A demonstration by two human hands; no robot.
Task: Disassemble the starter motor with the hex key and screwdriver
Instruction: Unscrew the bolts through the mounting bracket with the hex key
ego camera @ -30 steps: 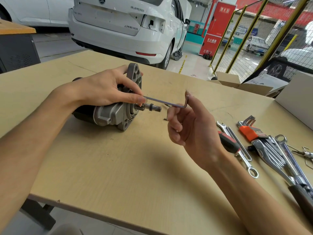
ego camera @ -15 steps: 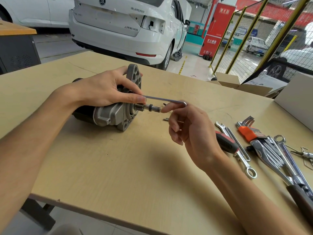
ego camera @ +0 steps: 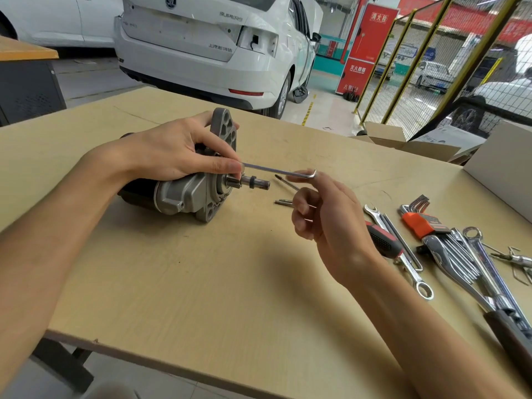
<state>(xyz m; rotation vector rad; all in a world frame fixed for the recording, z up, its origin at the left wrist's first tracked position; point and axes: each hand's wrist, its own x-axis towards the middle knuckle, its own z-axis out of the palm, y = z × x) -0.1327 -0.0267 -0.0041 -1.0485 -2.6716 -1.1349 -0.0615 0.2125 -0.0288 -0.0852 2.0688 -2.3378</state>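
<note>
On the wooden table, the starter motor lies at ten o'clock, gripped from above by the left hand. At three o'clock of it, the right hand, fingers loosely curled, turns the hex key with its forefinger.

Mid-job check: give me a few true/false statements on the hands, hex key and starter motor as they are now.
1. The left hand grips the grey-and-black starter motor lying on the tan wooden table. True.
2. The right hand holds the red-and-black screwdriver. False: the screwdriver lies on the table; the hand turns the thin L-shaped steel hex key.
3. The motor stands upright on its flange. False: it lies on its side.
4. The orange-holdered hex key set lies right of the screwdriver. True.
</note>
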